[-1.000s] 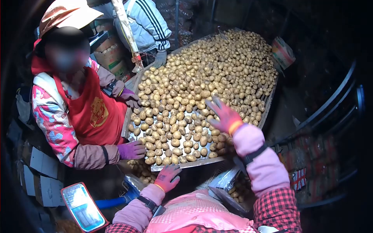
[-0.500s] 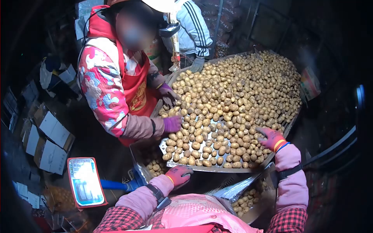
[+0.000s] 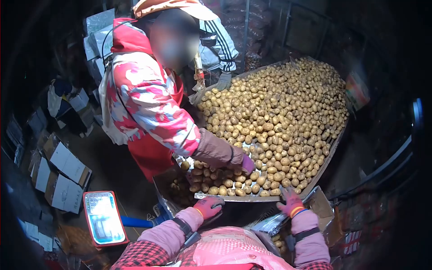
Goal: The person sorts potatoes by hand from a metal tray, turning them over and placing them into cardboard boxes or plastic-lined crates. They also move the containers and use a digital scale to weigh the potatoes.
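Observation:
A broad metal sorting tray is heaped with potatoes. My left hand, in a pink glove with grey fingertips, is at the tray's front edge near its left corner; its fingers are loosely bent with nothing visible in them. Close to the front edge's right side, my right hand wears a matching glove, its fingers apart and the tips at the rim beside the nearest potatoes. No potato shows in either hand.
A co-worker in a red apron leans over the tray from the left, a purple glove among the potatoes. Another person's grey glove touches the far rim. A scale and cartons are at left; an open box is below right.
My right hand has drawn back from the potatoes at the right to the front rim. The co-worker's arm has reached rightward across the tray's near part. My left hand has barely moved.

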Demonstrator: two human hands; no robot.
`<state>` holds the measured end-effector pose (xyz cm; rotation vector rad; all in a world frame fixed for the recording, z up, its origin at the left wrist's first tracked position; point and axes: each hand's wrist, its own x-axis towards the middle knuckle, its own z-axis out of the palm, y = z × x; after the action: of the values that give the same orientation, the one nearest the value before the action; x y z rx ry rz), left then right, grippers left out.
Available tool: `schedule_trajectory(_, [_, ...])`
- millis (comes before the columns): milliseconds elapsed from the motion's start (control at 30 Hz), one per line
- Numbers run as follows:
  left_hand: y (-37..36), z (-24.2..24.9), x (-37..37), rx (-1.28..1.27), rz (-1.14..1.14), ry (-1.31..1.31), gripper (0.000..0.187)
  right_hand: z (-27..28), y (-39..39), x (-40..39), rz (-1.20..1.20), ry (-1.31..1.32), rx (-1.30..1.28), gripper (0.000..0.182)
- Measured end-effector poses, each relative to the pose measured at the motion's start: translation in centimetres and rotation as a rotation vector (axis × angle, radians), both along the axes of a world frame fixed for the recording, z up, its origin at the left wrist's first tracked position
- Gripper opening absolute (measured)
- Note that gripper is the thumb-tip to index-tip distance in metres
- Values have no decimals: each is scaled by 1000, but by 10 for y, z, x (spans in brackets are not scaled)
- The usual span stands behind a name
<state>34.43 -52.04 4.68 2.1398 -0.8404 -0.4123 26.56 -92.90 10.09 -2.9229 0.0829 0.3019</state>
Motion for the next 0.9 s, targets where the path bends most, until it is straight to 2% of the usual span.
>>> schedule_trajectory(200, [2,-3,-3,8,4,14,34,-29,44,-18,-34,206,-8,82])
schedule_trajectory(300, [-1,-2,-5,43,-1,45,35,-33,38,-26,-41,90,2,76])
schedule_trajectory(367, [-3,3,-5,47,21,58,34,-20,43,-29,-196,85,277,64])
schedule_trajectory(400, [-3,1,-4,50,11,58,34,-18,45,-34,-206,84,280,64])
schedule_trajectory(467, [-2,-6,-3,43,14,-3,35,-12,51,-47,-171,-23,371,52])
schedule_trajectory(533, [-1,-6,-5,27,22,44,35,-1,61,-65,-265,-100,440,45])
schedule_trajectory(667, [-3,3,-6,33,39,49,35,-39,47,-110,-316,-194,490,44])
schedule_trajectory(833, [-3,-12,-7,88,123,17,36,-39,55,-121,-334,-265,432,40])
schedule_trajectory(867, [-3,-23,-5,25,162,151,34,-34,54,-119,-343,-192,494,50])
schedule_trajectory(900, [-3,-19,-6,56,141,90,34,-36,54,-120,-338,-218,496,48])
